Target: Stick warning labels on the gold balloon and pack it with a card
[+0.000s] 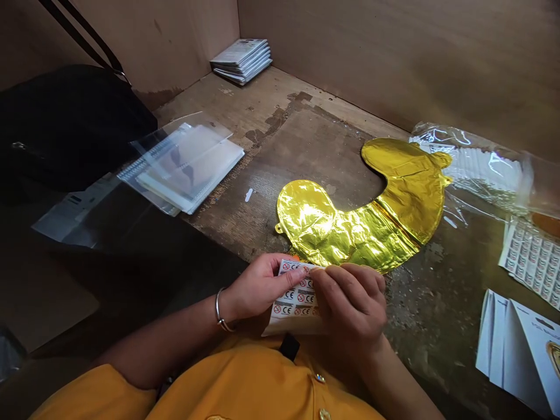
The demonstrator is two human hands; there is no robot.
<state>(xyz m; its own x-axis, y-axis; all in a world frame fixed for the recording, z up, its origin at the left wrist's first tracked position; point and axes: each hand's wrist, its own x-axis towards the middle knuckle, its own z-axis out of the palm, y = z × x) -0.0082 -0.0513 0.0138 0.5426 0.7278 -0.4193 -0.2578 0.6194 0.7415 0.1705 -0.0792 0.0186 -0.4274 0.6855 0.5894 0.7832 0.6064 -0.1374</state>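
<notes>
Between my hands is a sheet of CE warning stickers (287, 309), held close to my body at the table's front edge. My left hand (262, 286) grips its upper left part, thumb on top. My right hand (352, 297) is closed with its fingers pinched at the sheet's upper right edge; whether a single sticker is between them is hidden. Just beyond the hands a flat gold foil balloon (356, 227), curved with a rounded end and small tabs, lies on the table.
Clear plastic sleeves (192, 169) lie at left beside a black bag (65, 122). Folded cards (242, 58) are stacked in the back corner. At right are a clear bag of white items (481, 169), more sticker sheets (534, 256) and folded white cards (516, 344). Wooden walls (394, 58) close the back.
</notes>
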